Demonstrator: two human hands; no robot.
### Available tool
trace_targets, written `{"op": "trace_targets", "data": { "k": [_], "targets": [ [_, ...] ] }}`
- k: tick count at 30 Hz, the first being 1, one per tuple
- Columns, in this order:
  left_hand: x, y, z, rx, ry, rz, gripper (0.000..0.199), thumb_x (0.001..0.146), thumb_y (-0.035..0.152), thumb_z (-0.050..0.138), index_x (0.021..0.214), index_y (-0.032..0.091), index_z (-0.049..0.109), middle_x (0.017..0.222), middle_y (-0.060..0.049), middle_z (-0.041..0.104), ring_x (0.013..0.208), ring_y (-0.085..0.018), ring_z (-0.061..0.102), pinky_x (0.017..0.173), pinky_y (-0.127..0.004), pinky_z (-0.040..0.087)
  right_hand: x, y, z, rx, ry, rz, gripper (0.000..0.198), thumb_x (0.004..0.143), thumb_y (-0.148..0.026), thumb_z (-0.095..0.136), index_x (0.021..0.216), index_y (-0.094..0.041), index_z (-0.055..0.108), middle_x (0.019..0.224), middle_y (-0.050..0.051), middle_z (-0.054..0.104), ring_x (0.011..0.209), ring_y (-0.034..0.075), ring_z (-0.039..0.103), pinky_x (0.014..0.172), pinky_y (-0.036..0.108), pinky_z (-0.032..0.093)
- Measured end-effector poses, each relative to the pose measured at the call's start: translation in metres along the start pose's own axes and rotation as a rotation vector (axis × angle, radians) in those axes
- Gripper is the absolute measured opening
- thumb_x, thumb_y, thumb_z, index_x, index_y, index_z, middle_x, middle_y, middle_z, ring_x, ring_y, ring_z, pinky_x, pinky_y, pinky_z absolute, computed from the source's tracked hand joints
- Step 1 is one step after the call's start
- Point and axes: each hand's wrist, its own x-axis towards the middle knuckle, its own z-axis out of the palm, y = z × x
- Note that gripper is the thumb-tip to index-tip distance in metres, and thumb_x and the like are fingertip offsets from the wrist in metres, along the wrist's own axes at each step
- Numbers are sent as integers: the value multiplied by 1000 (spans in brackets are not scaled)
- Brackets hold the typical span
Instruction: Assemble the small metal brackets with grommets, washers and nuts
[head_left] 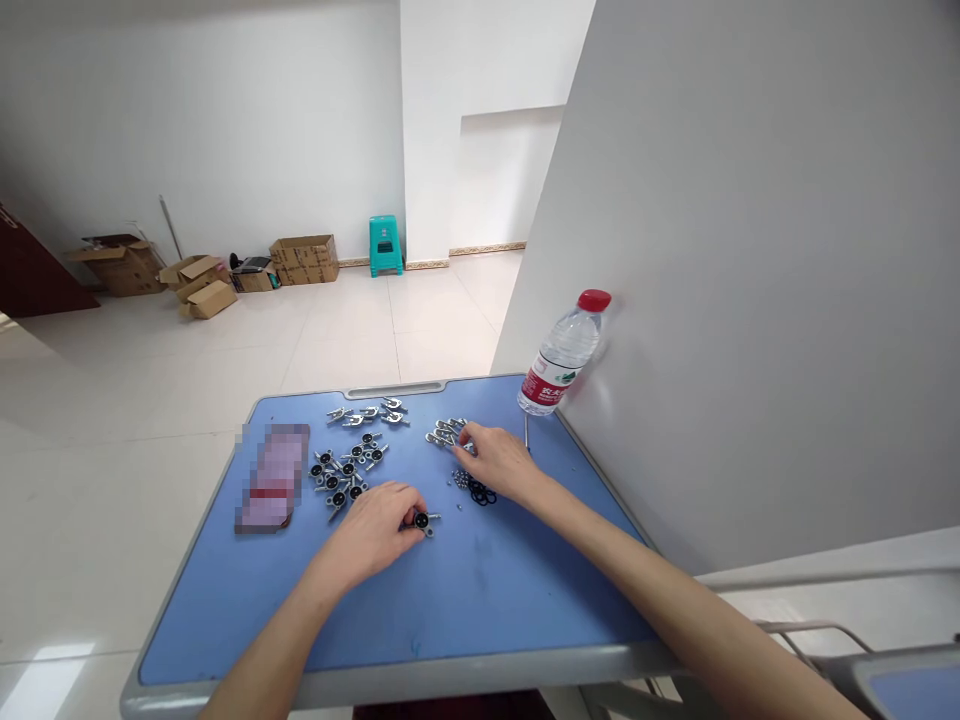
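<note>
Between the thumb and fingers of my left hand (384, 522) is a small metal connector (422, 521) with a round black face, held low over the blue table (450, 610). My right hand (499, 460) reaches into a small group of shiny looped metal pieces (444, 432), its fingertips bent together at the near end; what they grip is hidden. Just below that hand lie black rubber rings (481, 493) and tiny metal nuts (460, 479). Several similar black-faced connectors (348, 469) are loosely grouped left of centre. Behind them sit several U-shaped metal brackets (373, 412).
A water bottle (562, 360) with a red cap stands at the back right against a grey panel (750, 300). A thin screwdriver-like tool (526, 432) lies beside it. A blurred purple item (277, 475) is at left. Cardboard boxes (304, 260) and a green stool (385, 245) stand beyond.
</note>
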Motion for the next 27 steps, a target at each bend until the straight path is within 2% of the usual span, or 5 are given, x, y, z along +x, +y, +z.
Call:
{"op": "trace_targets", "data": {
  "k": [9, 15, 18, 22, 27],
  "targets": [
    [-1, -4, 3, -5, 35, 23, 10, 79, 14, 58, 87, 20, 60, 80, 2, 60, 78, -17, 56, 65, -26, 38, 4, -9, 4, -122, -5, 17, 18, 88, -14, 45, 89, -17, 63, 85, 11, 72, 77, 24, 66, 56, 27, 31],
    [0, -7, 6, 9, 62, 49, 11, 81, 14, 59, 90, 21, 62, 82, 2, 61, 80, -17, 56, 67, -26, 38, -11, -5, -15, -116, 30, -18, 18, 89, -14, 44, 86, -18, 61, 76, 8, 70, 69, 22, 63, 53, 27, 26],
    [0, -9, 7, -7, 69, 53, 10, 83, 17, 59, 92, 22, 62, 83, 2, 61, 82, -17, 56, 67, -26, 38, -28, -10, -21, -66, 2, -117, 14, 89, -17, 48, 84, -21, 61, 69, 2, 67, 64, 18, 60, 55, 25, 28],
    [-1, -10, 6, -11, 73, 42, 7, 84, 21, 60, 91, 21, 63, 84, 1, 61, 83, -18, 57, 69, -26, 40, -51, -20, -9, 110, -174, -431, 15, 85, -12, 51, 76, -21, 59, 64, -1, 63, 57, 14, 55, 55, 23, 28],
    [1, -7, 4, -5, 59, 21, 5, 85, 20, 60, 88, 20, 63, 84, 1, 62, 83, -17, 58, 70, -26, 41, -59, -22, 9, 42, -177, -503, 21, 84, -7, 47, 67, -20, 50, 62, -1, 61, 54, 13, 52, 52, 26, 21]
  ]
}}
